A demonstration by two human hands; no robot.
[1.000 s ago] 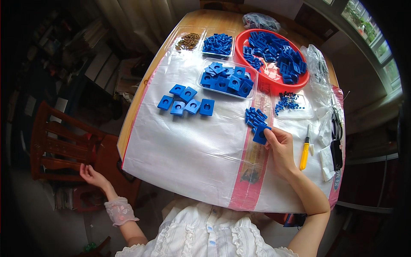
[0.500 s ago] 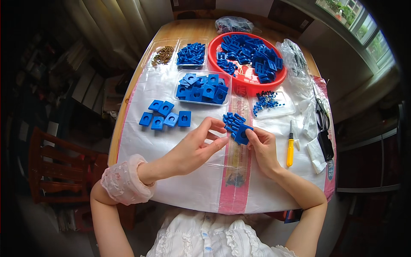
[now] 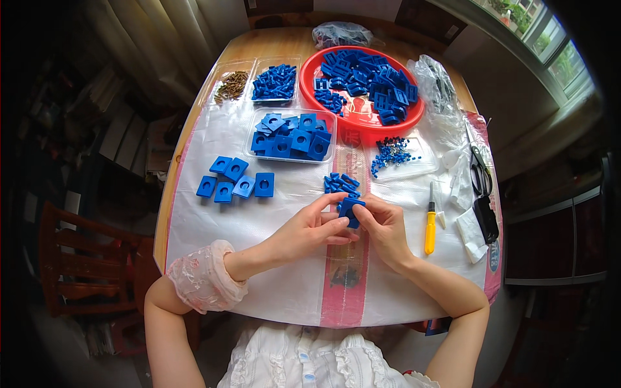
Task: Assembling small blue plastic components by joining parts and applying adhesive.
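Low over the near middle of the table, a blue square plate (image 3: 350, 215) is pinched between the thumb and fingers of my right hand (image 3: 385, 229). From the other side, my left hand (image 3: 314, 227) meets the plate's left edge, its fingers partly curled around it. Whether a small piece also sits in the left fingers is hidden. Just beyond the hands lies a small pile of narrow blue pieces (image 3: 341, 184). Several blue square plates with round holes (image 3: 243, 187) lie to the left of it.
Behind stand a clear tub of blue plates (image 3: 259, 160), a tub of small blue parts (image 3: 275, 81), brass-coloured pins (image 3: 231, 87) and a red basin (image 3: 414, 123). Tiny blue parts (image 3: 391, 152) lie on a clear lid. At right are a yellow-handled screwdriver (image 3: 430, 231) and black scissors (image 3: 480, 178).
My right hand has brought the blue plate left and toward me. My left hand has moved in to meet it, its fingers closing at the plate's edge. The view has shifted slightly.
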